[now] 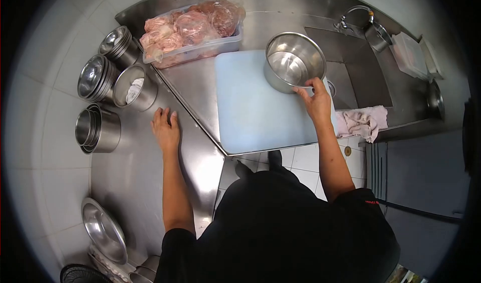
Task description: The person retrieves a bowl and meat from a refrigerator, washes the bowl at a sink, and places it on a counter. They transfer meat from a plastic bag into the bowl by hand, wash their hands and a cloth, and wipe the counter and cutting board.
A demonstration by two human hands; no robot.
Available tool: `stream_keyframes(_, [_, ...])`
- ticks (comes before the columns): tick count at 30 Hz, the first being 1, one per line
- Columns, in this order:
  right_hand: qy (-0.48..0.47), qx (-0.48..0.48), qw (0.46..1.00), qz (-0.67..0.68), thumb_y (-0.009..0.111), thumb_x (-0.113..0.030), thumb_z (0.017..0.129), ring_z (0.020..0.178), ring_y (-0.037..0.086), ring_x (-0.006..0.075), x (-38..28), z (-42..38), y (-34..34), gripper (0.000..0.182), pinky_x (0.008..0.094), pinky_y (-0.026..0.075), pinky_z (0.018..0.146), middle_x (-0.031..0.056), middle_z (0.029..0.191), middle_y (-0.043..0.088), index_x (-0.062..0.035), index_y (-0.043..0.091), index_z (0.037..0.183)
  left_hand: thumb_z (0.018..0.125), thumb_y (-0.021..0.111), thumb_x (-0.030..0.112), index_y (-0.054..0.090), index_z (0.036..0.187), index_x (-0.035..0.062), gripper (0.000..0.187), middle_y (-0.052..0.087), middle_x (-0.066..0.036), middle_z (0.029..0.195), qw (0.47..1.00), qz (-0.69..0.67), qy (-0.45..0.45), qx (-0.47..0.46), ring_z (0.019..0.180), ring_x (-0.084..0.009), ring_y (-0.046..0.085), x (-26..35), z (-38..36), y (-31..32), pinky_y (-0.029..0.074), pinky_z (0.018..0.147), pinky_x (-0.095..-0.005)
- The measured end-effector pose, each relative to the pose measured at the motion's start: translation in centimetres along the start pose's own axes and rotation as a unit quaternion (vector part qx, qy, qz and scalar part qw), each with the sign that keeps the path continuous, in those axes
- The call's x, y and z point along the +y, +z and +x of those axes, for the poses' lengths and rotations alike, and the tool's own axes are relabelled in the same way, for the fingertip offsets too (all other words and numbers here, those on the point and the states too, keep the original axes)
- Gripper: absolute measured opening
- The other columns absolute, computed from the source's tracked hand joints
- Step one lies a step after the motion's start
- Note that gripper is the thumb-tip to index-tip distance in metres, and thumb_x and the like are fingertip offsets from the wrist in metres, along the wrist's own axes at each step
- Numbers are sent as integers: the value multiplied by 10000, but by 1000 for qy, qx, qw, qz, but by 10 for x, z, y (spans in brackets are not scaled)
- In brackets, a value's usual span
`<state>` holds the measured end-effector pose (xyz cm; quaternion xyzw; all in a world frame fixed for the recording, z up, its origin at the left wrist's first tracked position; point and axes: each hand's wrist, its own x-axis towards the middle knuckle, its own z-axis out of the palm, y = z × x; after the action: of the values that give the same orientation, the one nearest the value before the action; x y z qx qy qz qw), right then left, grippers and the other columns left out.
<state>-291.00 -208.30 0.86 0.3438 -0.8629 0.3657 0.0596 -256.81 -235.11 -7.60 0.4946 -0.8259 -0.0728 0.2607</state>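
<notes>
Black fabric of a short-sleeved top (pixel 280 233) is filling the nearest space, where a person (pixel 333 163) is leaning over an angled, silvery stainless-steel desk (pixel 135 168). Thumb and fingers of the right hand (pixel 315 100) are pinching the near rim of a round, deep stainless-steel pot (pixel 292 65). That pot is showing its shiny inside and is overlapping the upper right part of a pale-blue rectangular cutting board (pixel 255 112), close to a sunken grey steel sink (pixel 368 90); from where I am standing, I cannot tell whether its base is touching the board. Over on the other side, the left hand (pixel 166 127) is reaching palm down, its fingers lightly spread; whether it is pressing on the metal, I cannot tell. Just beyond those fingers, a smaller cylindrical steel container (pixel 146 98) is holding something white and crumpled, and a group of nested steel pans (pixel 107 130) is standing near it by the wall. Behind the board, a long translucent plastic tub (pixel 215 47) is carrying pinkish raw meat (pixel 193 27) in clear plastic. Right of the board, a crumpled pale-pink cloth (pixel 359 123) is lying along the sink's front edge.
</notes>
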Motion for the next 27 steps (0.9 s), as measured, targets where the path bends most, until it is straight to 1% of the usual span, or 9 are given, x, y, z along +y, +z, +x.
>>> stream_keyframes(9, [-78, -87, 993, 34, 813, -249, 680, 815, 622, 309, -11, -5, -2, 336, 412, 479, 675, 101, 908, 625, -84, 589, 869, 890, 566, 324, 625, 1189, 108, 373, 506, -136, 1344, 1000, 18, 0, 16, 1270, -291, 444, 1, -3, 3, 275, 1097, -480])
stream_keyframes(14, [-59, -264, 963, 5, 829, -244, 659, 776, 608, 289, -11, 23, -47, 383, 383, 475, 668, 97, 893, 639, -66, 582, 892, 869, 589, 319, 643, 1154, 107, 360, 511, -137, 1341, 999, 1, -14, 36, 1265, -282, 454, 1, -7, 3, 275, 1092, -492])
stream_keyframes(17, [-113, -235, 954, 151, 846, -220, 636, 768, 599, 291, 27, 27, -35, 406, 376, 476, 671, 87, 876, 630, -60, 558, 874, 860, 615, 340, 649, 1153, 106, 376, 555, -136, 1295, 998, 4, -27, 49, 1203, -289, 512, 2, -6, 1, 327, 1064, -448])
stream_keyframes(18, [-120, -238, 953, 143, 850, -217, 630, 774, 603, 290, 31, 30, -35, 412, 375, 477, 674, 84, 869, 627, -62, 552, 868, 859, 625, 349, 649, 1158, 106, 386, 576, -134, 1273, 998, 7, -27, 54, 1174, -293, 540, 1, -5, 4, 353, 1050, -423])
stream_keyframes(21, [-124, -243, 956, 110, 858, -231, 618, 791, 614, 291, 30, 30, -35, 428, 378, 481, 682, 74, 842, 615, -72, 528, 838, 853, 638, 384, 651, 1167, 95, 427, 630, -143, 1190, 948, -218, -230, 23, 1099, -277, 594, 5, 19, 2, 419, 975, -355])
stream_keyframes(22, [-124, -252, 953, 109, 859, -236, 616, 793, 615, 292, 30, 31, -37, 430, 378, 481, 682, 73, 841, 614, -74, 527, 834, 849, 638, 394, 651, 1164, 88, 440, 639, -148, 1159, 954, -195, -224, 41, 1094, -289, 595, 11, 23, 3, 430, 960, -359])
stream_keyframes(24, [-123, -266, 950, 105, 862, -247, 612, 797, 617, 296, 27, 37, -39, 433, 379, 482, 682, 71, 839, 612, -78, 526, 828, 841, 637, 414, 649, 1158, 73, 466, 659, -160, 1097, 963, -152, -209, 74, 1083, -313, 598, 73, 46, -28, 451, 929, -366])
stream_keyframes(26, [-120, -277, 948, 103, 860, -232, 612, 792, 613, 297, 25, 43, -40, 430, 376, 480, 678, 75, 837, 612, -74, 522, 826, 829, 652, 428, 625, 1189, 81, 501, 659, -162, 1079, 990, -48, -13, 133, 1029, -301, 610, 102, 79, -24, 456, 877, -406])
stream_keyframes(27, [-117, -285, 946, 100, 859, -225, 611, 789, 612, 298, 24, 43, -40, 429, 375, 479, 677, 76, 836, 611, -72, 520, 825, 824, 657, 432, 613, 1203, 82, 518, 659, -165, 1070, 984, 19, 73, 158, 1012, -298, 613, 117, 99, -21, 457, 857, -419])
